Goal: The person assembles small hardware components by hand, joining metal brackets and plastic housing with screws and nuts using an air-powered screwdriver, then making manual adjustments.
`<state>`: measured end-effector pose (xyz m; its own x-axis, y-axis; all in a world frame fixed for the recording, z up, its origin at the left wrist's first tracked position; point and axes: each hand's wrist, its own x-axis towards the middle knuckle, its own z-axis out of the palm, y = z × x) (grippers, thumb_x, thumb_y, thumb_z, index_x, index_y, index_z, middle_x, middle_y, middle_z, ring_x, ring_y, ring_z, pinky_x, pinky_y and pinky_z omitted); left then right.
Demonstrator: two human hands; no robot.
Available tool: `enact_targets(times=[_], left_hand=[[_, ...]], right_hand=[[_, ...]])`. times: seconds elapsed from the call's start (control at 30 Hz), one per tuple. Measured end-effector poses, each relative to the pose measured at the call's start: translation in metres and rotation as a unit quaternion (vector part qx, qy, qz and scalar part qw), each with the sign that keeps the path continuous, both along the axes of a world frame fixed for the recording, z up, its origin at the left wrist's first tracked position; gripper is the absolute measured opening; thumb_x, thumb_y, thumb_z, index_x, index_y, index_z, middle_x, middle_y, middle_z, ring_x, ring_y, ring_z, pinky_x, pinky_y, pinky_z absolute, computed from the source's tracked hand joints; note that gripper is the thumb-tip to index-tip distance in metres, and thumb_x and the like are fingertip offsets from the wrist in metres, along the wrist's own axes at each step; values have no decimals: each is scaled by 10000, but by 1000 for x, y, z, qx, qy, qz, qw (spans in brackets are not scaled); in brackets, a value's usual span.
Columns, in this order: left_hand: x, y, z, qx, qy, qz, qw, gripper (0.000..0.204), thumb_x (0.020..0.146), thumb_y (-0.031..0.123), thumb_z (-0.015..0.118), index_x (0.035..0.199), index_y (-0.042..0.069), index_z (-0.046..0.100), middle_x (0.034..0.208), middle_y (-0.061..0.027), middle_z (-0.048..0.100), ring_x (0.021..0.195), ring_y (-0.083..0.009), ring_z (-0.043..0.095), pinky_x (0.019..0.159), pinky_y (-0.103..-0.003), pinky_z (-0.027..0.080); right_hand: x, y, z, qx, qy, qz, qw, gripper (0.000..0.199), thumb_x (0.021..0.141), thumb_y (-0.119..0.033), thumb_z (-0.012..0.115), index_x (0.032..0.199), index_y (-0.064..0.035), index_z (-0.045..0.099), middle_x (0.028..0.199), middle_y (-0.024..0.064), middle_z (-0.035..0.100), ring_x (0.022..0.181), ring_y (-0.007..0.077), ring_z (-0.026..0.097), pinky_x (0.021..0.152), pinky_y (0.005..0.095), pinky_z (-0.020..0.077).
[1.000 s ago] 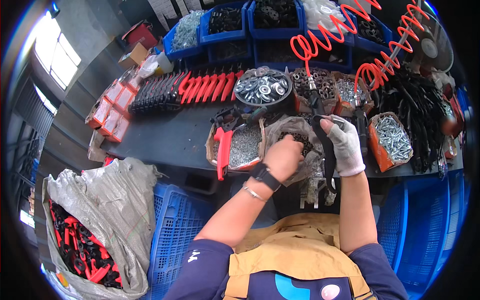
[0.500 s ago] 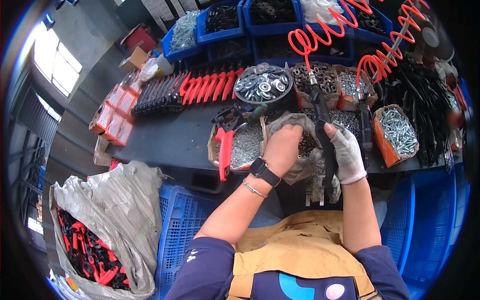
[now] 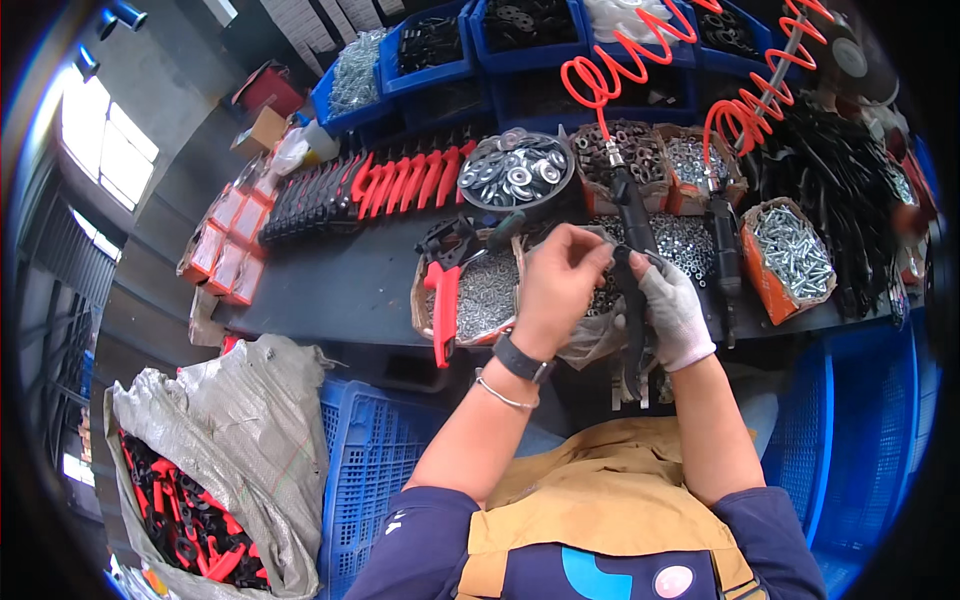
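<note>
My right hand [image 3: 676, 312], in a pale glove with bare fingertips, grips a long curved black handle-like part [image 3: 632, 345] that stands roughly upright. Close to its upper end, my bare left hand [image 3: 562, 285] has thumb and forefinger pinched together; whatever lies between them is too small to make out. Behind the part hangs a black air screwdriver [image 3: 632, 212] on a red coiled hose [image 3: 590, 82]. Below my left hand, a plastic-lined box [image 3: 597, 340] of small metal pieces is partly covered. A red-and-black tool [image 3: 445, 300] rests on a box of small screws [image 3: 487, 290] to the left.
A bowl of washers [image 3: 515, 170] stands behind, beside a row of red-and-black tools [image 3: 410, 185]. A second air screwdriver [image 3: 722, 240] hangs near a box of bolts [image 3: 790, 250]. Blue bins [image 3: 430, 75] line the back. A sack [image 3: 240, 430] sits lower left, blue crates [image 3: 375, 450] beside it.
My left hand has come up out of the plastic-lined box to the upper end of the black part, fingers pinched. My right hand still grips the part, now slightly further left.
</note>
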<state>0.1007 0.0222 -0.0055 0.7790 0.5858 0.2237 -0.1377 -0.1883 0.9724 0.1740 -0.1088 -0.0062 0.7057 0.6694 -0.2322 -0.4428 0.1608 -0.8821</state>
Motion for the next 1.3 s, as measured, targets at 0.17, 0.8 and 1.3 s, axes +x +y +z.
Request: enact_targets(times=[0.17,0.8,1.3], left_hand=[[5,-18,-4,164,-20,47,985,107,876,91,622,899,8,558,779,-51,564,715,-118,531,650,-265,437],[7,12,-12,54,-29,-48,997,233,897,119,610,1118,48,630,875,1,627,709,-53,547,584,-192,444],[-42,-7,-16,504,135,-53,851,97,787,81,638,817,-5,604,773,-147,576,773,-323,582,712,-413,479]], right_hand=[[-5,6,-16,66,-31,-63,995,285,901,-283,651,1042,-37,626,848,-9,610,717,56,554,606,211,454],[8,16,-19,15,18,-24,999,335,838,-364,705,958,-63,620,690,-16,559,468,91,510,389,230,418],[8,12,-14,-6,42,-59,997,339,835,-401,703,890,-73,637,725,0,607,468,102,524,415,234,438]])
